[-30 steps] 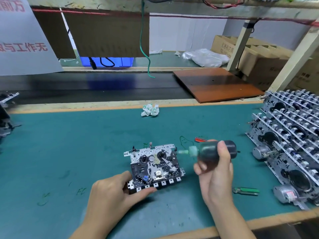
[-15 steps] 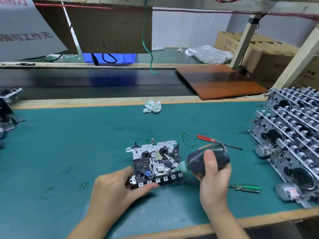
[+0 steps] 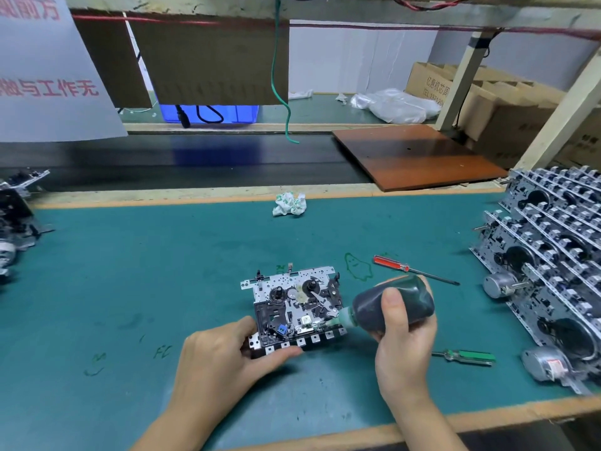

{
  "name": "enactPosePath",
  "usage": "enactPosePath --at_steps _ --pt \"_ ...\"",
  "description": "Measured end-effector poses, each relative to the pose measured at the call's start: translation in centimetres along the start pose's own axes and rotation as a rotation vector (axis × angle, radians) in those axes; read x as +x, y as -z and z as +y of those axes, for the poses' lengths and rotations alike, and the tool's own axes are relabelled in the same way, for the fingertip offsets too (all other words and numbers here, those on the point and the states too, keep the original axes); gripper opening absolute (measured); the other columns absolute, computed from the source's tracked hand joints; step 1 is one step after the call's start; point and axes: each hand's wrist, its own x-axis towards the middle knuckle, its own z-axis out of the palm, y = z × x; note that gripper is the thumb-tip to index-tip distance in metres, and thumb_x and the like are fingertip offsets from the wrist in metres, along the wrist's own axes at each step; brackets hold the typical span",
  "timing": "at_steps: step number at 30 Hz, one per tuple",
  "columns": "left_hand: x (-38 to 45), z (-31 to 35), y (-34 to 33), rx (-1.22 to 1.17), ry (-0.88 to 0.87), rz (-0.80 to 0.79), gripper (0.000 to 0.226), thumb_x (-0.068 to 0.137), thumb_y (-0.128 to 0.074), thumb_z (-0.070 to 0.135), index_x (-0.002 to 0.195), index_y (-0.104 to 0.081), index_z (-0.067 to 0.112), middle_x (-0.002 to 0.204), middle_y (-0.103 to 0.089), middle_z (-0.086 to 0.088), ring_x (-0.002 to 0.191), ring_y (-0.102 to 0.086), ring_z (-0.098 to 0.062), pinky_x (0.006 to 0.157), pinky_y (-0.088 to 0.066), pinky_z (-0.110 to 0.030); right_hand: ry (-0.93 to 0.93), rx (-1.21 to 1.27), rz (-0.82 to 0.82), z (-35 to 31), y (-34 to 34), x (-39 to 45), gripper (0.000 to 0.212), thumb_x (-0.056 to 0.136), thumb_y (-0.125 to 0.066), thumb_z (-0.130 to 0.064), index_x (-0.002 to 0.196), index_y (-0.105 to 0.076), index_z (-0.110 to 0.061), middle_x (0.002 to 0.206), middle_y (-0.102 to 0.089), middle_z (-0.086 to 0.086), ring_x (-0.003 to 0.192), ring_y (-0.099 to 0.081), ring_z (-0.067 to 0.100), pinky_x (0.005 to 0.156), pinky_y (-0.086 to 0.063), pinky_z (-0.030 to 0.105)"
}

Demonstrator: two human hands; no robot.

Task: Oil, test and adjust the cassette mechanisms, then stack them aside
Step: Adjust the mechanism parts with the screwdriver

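Observation:
A cassette mechanism (image 3: 294, 301) of silver plate and black parts lies flat on the green mat (image 3: 130, 271) in front of me. My left hand (image 3: 221, 359) grips its near left corner, thumb along the front edge. My right hand (image 3: 403, 346) holds a dark oil bottle (image 3: 395, 305) tilted down to the left. Its pale green nozzle touches the mechanism's near right part. A large stack of mechanisms (image 3: 553, 265) leans at the right edge of the bench.
A red-handled screwdriver (image 3: 413, 269) lies behind the bottle, a green-handled one (image 3: 465, 357) to the right of my right hand. A crumpled cloth (image 3: 289, 203) sits at the mat's far edge. More mechanisms (image 3: 16, 222) lie at the far left. A brown board (image 3: 416, 154) rests on the conveyor.
My right hand brought the bottle down from a raised, level position and tipped its nozzle onto the mechanism's near right side. My left hand kept its hold on the mechanism.

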Motion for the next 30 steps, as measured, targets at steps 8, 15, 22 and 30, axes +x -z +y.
enactPosePath --at_steps 8,15,22,30 --pt "0.3 0.5 0.8 -0.11 0.117 -0.024 0.062 0.069 -0.047 0.081 0.044 -0.035 0.026 0.039 -0.026 -0.001 0.044 -0.028 -0.021 0.041 -0.026 -0.017 0.11 0.128 0.027 -0.5 0.5 0.8 0.02 0.067 -0.065 -0.037 0.081 -0.061 -0.023 0.069 -0.064 -0.008 0.058 -0.059 0.009 0.049 -0.048 0.022" --pt "2.7 0.0 2.7 -0.306 0.422 -0.182 0.087 0.05 -0.053 0.088 0.048 -0.045 0.001 0.03 -0.032 -0.002 0.034 -0.027 -0.013 0.042 -0.029 -0.022 -0.022 -0.285 -0.292 -0.7 1.7 5.4 0.042 0.075 -0.076 -0.004 0.1 -0.05 -0.026 0.097 -0.068 -0.005 0.093 -0.064 0.007 0.086 -0.046 0.018" --pt "6.6 -1.9 3.6 -0.372 0.6 -0.376 0.073 0.061 -0.046 0.08 0.033 -0.026 0.016 0.034 -0.039 -0.007 0.035 -0.043 -0.018 0.053 -0.042 -0.027 0.027 -0.468 -0.259 0.8 1.5 5.8 0.048 0.078 -0.073 -0.001 0.098 -0.043 -0.032 0.108 -0.053 -0.01 0.096 -0.055 -0.004 0.079 -0.04 0.005" --pt "8.4 -1.9 3.4 0.172 -0.037 -0.163 0.059 0.081 -0.018 0.071 0.105 -0.056 0.033 0.106 -0.058 0.019 0.104 -0.051 -0.006 0.075 -0.041 -0.027 0.293 -0.732 -0.664 -1.3 -2.7 5.3 0.067 0.075 -0.077 -0.031 0.127 -0.037 -0.043 0.118 -0.049 -0.02 0.113 -0.046 -0.004 0.096 -0.035 0.013"
